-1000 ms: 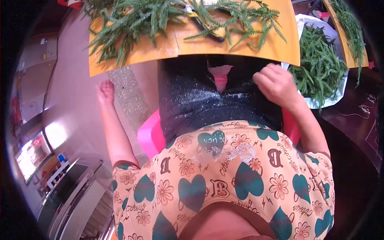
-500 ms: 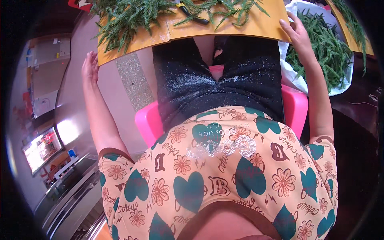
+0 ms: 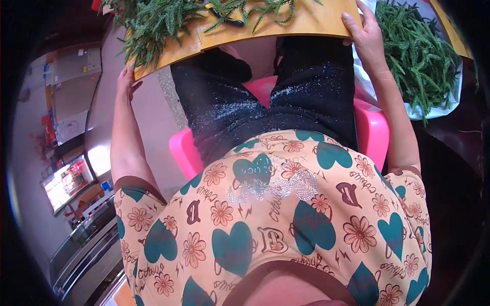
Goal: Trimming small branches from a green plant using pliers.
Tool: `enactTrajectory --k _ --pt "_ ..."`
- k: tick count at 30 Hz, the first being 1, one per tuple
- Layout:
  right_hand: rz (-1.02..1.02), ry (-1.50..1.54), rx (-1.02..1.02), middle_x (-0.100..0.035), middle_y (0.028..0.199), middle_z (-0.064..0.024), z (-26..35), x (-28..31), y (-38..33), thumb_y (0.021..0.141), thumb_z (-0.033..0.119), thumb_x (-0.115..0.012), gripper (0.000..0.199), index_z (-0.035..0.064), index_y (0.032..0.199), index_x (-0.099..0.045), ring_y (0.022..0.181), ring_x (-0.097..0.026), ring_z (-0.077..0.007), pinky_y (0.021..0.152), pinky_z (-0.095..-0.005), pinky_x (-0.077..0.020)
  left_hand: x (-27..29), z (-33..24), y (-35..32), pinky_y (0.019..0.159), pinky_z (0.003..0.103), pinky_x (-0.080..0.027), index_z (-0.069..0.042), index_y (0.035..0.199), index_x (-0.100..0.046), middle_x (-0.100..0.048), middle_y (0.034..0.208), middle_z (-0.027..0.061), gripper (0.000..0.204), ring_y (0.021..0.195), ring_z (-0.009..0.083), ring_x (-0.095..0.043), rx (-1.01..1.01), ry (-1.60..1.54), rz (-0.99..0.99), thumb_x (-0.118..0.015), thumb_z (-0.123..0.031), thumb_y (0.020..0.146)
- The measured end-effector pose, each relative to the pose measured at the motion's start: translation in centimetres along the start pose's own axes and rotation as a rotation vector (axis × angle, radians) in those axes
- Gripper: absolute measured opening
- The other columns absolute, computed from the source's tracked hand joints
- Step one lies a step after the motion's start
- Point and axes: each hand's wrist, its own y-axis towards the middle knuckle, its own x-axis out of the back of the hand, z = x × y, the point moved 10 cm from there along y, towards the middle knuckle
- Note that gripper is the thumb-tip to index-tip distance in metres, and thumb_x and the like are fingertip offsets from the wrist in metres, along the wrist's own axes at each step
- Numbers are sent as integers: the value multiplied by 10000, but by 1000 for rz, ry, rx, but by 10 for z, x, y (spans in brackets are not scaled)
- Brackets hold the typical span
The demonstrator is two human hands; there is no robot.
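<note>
A yellow wooden board (image 3: 240, 31) lies across the top of the view. My left hand (image 3: 126, 81) holds its near left corner, with fingertips at the edge and the thumb lower. My right hand (image 3: 366, 38) grips the right edge, thumb on top and part of the fingers hidden. Green artificial fir sprigs (image 3: 163, 25) are piled on the board's left side, and more spread along its far part. Among them rests a hand tool with black and yellow handles (image 3: 227, 20); its working end is hidden by the sprigs.
Right of the board stands a white sack (image 3: 449, 104) filled with green sprigs (image 3: 418, 56). Part of another yellow board (image 3: 451, 25) shows at far right. I sit on a pink chair (image 3: 371, 130); white bits dust my black trousers (image 3: 224, 102). Speckled floor strip (image 3: 172, 97) lies left.
My left hand has come in to the board's left corner and taken hold. My right hand has closed further around the right edge. My legs have shifted, and the view has moved slightly.
</note>
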Motion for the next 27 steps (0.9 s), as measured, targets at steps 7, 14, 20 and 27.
enactTrajectory --k 7,14,20,27 --pt "-19 6 -23 -646 887 -82 -1 2 -3 895 283 -605 370 -8 1110 -529 604 -591 -102 476 -228 -488 -3 3 -4 742 384 -534 -238 1295 -484 -596 1102 -8 515 952 162 -590 55 36 -9 -585 -503 866" --pt "-10 -89 -18 -641 852 -73 4 -3 -5 898 293 -604 347 -4 1068 -547 585 -584 -100 469 -227 -475 -5 12 2 728 389 -542 -245 1313 -471 -590 1115 -9 519 956 165 -589 83 65 15 -567 -507 876" --pt "-6 -99 -15 -635 837 -68 -1 -8 -2 901 296 -601 344 3 1070 -538 571 -580 -100 467 -228 -465 -10 12 2 757 373 -545 -243 1317 -466 -586 1142 -12 499 980 156 -587 86 73 22 -530 -505 897" --pt "14 -98 -6 -633 835 -69 3 -11 -2 909 288 -591 330 8 1072 -525 555 -565 -96 462 -231 -453 -13 10 2 716 358 -562 -204 1281 -490 -615 1054 -11 480 910 134 -607 39 5 43 -555 -479 893"
